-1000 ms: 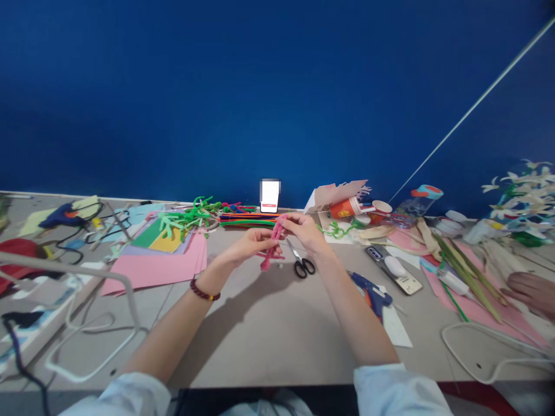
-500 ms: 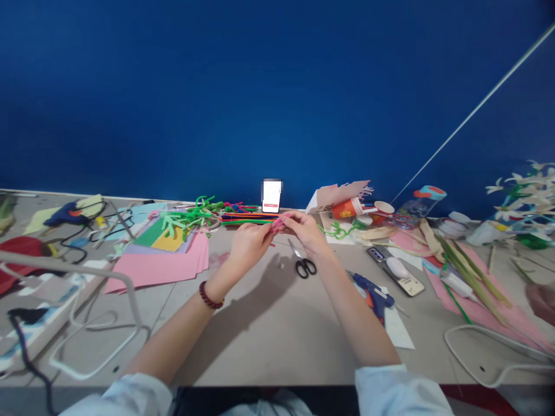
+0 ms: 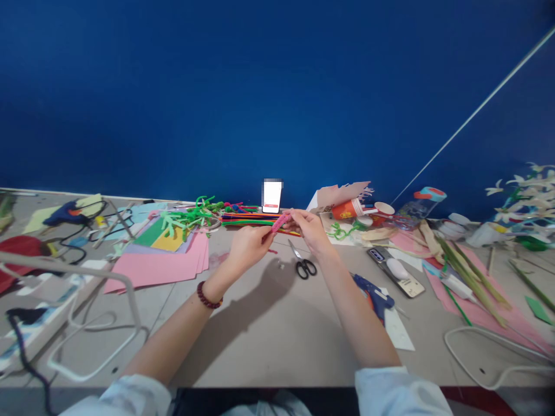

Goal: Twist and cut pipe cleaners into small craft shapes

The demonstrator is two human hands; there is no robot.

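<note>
Power strip (image 3: 60,311); white flowers (image 3: 503,216)

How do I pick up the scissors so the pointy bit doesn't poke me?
I'd pinch the black loops of the scissors with your right hand, coming from your own side: they lie flat, loops nearer you, blades pointing away.

This looks like a shared craft workspace, though whether it sits in a school, office or studio cannot be told. A long grey tabletop (image 3: 277,346) runs along a plain blue wall (image 3: 277,104), strewn with coloured paper (image 3: 151,270), fuzzy green stems (image 3: 182,222), scissors (image 3: 305,267) and a blue glue gun (image 3: 373,293) (hardly a tidy spot). A white power strip (image 3: 52,315) and loose white cables (image 3: 93,375) suit such handwork.
</note>
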